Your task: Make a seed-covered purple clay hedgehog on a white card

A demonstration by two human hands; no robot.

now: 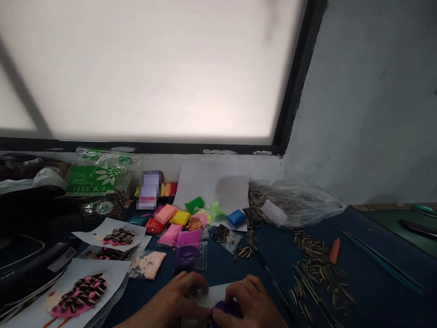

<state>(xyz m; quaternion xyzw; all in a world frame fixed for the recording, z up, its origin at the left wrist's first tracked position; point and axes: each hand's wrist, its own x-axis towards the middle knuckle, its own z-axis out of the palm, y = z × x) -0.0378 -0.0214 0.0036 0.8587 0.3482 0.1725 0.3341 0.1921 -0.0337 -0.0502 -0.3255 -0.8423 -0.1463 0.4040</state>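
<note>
A lump of purple modelling clay point(229, 308) lies on a small white sheet of paper point(215, 294) at the bottom of the head view. The fingers and thumb of my right hand point(254, 304) are bent around the clay, pressing on it. My left hand point(182, 298) rests at the left of the paper, index finger and thumb apart, with the thumb tip close to the clay's left edge. Beyond my left hand lies an opened bag of purple clay point(187, 255). The lower part of the clay is cut off by the frame.
Bagged coloured clay, including a yellow pack point(180, 217), lies ahead. Sheets with seed-covered figures point(80, 296) are at left. Right are a dark pen point(273, 278), loose sunflower seeds point(319, 262), an orange stick point(335, 250) and blue tweezers point(382, 259). A seed bag point(99, 182) stands behind.
</note>
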